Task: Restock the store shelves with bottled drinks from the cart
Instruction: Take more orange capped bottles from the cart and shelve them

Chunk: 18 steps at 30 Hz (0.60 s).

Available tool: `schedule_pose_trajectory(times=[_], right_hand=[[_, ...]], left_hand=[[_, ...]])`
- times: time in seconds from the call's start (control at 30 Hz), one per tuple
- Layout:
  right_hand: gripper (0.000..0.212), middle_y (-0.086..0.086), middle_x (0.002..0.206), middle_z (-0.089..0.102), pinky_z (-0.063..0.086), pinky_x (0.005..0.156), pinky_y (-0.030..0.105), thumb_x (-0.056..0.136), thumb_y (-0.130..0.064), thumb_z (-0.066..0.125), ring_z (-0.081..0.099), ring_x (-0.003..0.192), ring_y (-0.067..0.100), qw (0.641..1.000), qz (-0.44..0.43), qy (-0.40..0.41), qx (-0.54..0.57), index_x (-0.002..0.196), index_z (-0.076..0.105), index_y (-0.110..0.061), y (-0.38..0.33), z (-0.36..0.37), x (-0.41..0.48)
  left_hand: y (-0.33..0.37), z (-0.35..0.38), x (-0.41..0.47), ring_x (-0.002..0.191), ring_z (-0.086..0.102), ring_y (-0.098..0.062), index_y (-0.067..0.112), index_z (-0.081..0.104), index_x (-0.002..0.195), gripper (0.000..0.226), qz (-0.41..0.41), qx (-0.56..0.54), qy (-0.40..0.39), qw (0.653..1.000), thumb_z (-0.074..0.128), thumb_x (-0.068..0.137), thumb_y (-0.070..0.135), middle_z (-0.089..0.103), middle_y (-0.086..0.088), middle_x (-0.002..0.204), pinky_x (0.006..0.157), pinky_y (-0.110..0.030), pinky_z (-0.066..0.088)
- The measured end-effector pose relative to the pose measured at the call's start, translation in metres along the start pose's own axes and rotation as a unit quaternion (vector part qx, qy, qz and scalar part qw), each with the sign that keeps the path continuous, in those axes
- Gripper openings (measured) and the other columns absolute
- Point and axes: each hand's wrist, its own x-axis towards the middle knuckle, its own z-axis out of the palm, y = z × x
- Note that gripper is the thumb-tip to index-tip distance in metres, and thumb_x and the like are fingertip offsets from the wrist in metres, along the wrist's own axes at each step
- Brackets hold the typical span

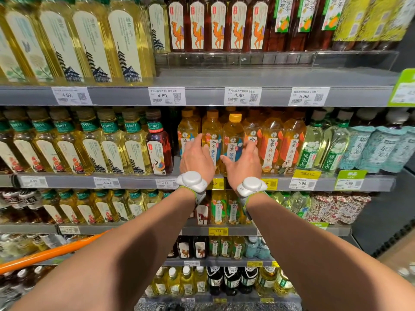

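Stage: a bottle (232, 140) was being settled into the front row of the middle shelf (139, 182); restocking was judged to be under way, not finished.
Bottle: it was stood upright at the shelf's front edge, between the two hands, and was marked out by a cap brighter than its neighbours'.
Left hand (196, 157): the fingers were laid straight and spread against the neighbour bottle (212, 131) on the left; nothing was held.
Right hand (243, 161): the thumb was laid across the bottle's lower front and the fingers were run up its right side; whether it was gripped could not be told.
Done: that row was seen filled across its front, with no gap.
Left: blurred bottles were seen under the cart (51, 252) handle at lower left, so more was judged to remain.
Counts: two hands; two wrist units (190, 180); three blue-labelled bottles in the front row; three orange-labelled bottles (271, 142) beside them; four price tags (166, 95) on the upper rail; cart bottles too blurred to be counted.
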Motion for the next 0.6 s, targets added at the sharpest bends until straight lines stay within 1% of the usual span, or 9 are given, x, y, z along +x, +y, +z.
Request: schedule_pose_trajectory(times=[0.07,0.13,0.27,0.33,0.4,0.47,0.5,0.57,0.6], right_hand=[[0.072,0.01,0.128,0.058,0.052,0.087,0.041,0.078,-0.039,0.085,0.061,0.114,0.033,1.0,-0.004,0.011,-0.014,0.132,0.046,-0.012,-0.001,0.001,0.0],[0.072,0.011,0.125,0.058,0.052,0.084,0.04,0.077,-0.039,0.086,0.063,0.11,0.034,1.0,0.0,0.019,-0.017,0.131,0.047,-0.012,-0.001,0.003,-0.001],[0.068,0.007,0.115,0.06,0.049,0.075,0.038,0.071,-0.039,0.091,0.064,0.099,0.031,0.999,0.028,0.031,0.02,0.119,0.05,-0.013,0.002,0.008,0.002],[0.063,0.003,0.107,0.06,0.046,0.068,0.035,0.069,-0.043,0.09,0.063,0.09,0.027,0.998,0.04,0.037,0.028,0.109,0.05,-0.016,0.005,0.009,0.002],[0.061,0.001,0.106,0.06,0.049,0.066,0.036,0.07,-0.046,0.089,0.062,0.088,0.025,0.998,0.04,0.04,0.025,0.106,0.05,-0.017,0.008,0.011,0.002],[0.06,0.001,0.107,0.06,0.049,0.066,0.036,0.071,-0.047,0.088,0.062,0.088,0.024,0.998,0.039,0.041,0.025,0.107,0.05,-0.018,0.008,0.013,0.003],[0.059,0.001,0.107,0.06,0.047,0.066,0.034,0.072,-0.047,0.088,0.062,0.088,0.024,0.998,0.038,0.043,0.025,0.107,0.05,-0.018,0.008,0.014,0.003],[0.058,0.0,0.11,0.059,0.045,0.068,0.032,0.073,-0.047,0.087,0.062,0.09,0.023,0.998,0.034,0.045,0.026,0.108,0.05,-0.019,0.009,0.015,0.002],[0.057,0.0,0.111,0.059,0.047,0.069,0.033,0.075,-0.048,0.085,0.062,0.092,0.023,0.998,0.031,0.046,0.028,0.109,0.05,-0.019,0.009,0.015,0.001]], left_hand=[[0.002,0.0,0.001,0.121,0.058,-0.028,0.016,0.05,0.149,0.044,0.003,-0.007,-0.002,1.0,0.05,0.105,0.02,0.06,-0.008,0.135,0.094,-0.04,0.046],[0.004,0.001,-0.001,0.118,0.06,-0.029,0.014,0.046,0.15,0.047,0.001,-0.021,-0.013,1.0,0.053,0.103,0.018,0.064,-0.009,0.13,0.095,-0.041,0.046],[0.005,0.002,-0.004,0.102,0.063,-0.027,0.009,0.044,0.149,0.047,-0.003,-0.061,-0.023,0.998,0.052,0.102,0.013,0.069,-0.007,0.104,0.09,-0.042,0.048],[0.004,-0.001,-0.003,0.094,0.065,-0.026,0.007,0.049,0.14,0.038,0.006,-0.09,-0.009,0.996,0.051,0.102,0.01,0.069,-0.006,0.097,0.086,-0.042,0.049],[0.003,-0.006,0.0,0.087,0.065,-0.024,0.008,0.055,0.123,0.023,0.009,-0.112,0.017,0.993,0.053,0.1,0.01,0.067,-0.003,0.091,0.077,-0.037,0.048],[-0.002,-0.012,0.005,0.089,0.061,-0.022,0.011,0.055,0.112,0.016,-0.005,-0.104,0.063,0.993,0.059,0.097,0.014,0.06,0.0,0.095,0.072,-0.03,0.043],[-0.005,-0.014,0.009,0.094,0.059,-0.022,0.011,0.055,0.112,0.021,-0.018,-0.094,0.081,0.992,0.064,0.094,0.016,0.057,-0.001,0.102,0.075,-0.031,0.043],[-0.012,-0.016,0.016,0.111,0.053,-0.026,0.008,0.051,0.123,0.043,-0.067,-0.079,0.079,0.991,0.071,0.087,0.019,0.053,-0.008,0.12,0.09,-0.038,0.045],[-0.015,-0.015,0.019,0.119,0.05,-0.029,0.007,0.047,0.131,0.055,-0.1,-0.071,0.055,0.991,0.073,0.084,0.022,0.051,-0.012,0.129,0.097,-0.04,0.042]])
